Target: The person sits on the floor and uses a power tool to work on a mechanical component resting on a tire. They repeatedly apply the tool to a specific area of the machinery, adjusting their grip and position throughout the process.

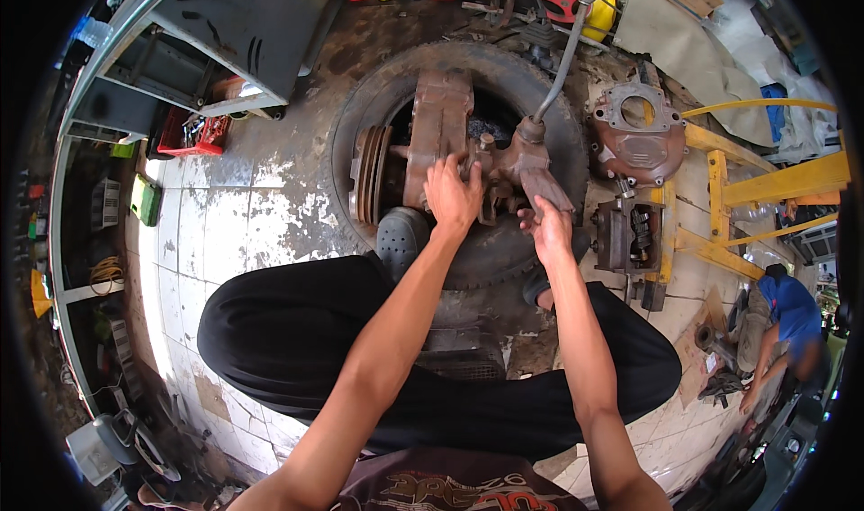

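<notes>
A rusty gearbox (441, 119) lies across a big black tyre (364, 92), with a grooved pulley-like disc (369, 176) at its left end. From its right part a long grey gear lever (569, 56) rises, tilted and topped by a knob. My left hand (453, 194) rests on the casing, fingers apart and bent, just left of a bolt head (487, 140). My right hand (549, 230) has its fingers at the lower edge of a dull brown flat piece (545, 188) against the gearbox's right side. Whether that piece is cloth or stiff, I cannot tell.
On the right stand a bell housing (637, 137), an opened gear case (625, 232) and a yellow steel frame (720, 182). A red crate (191, 133) sits by the metal shelving (76, 142) at left. Another person (792, 317) in blue crouches at far right.
</notes>
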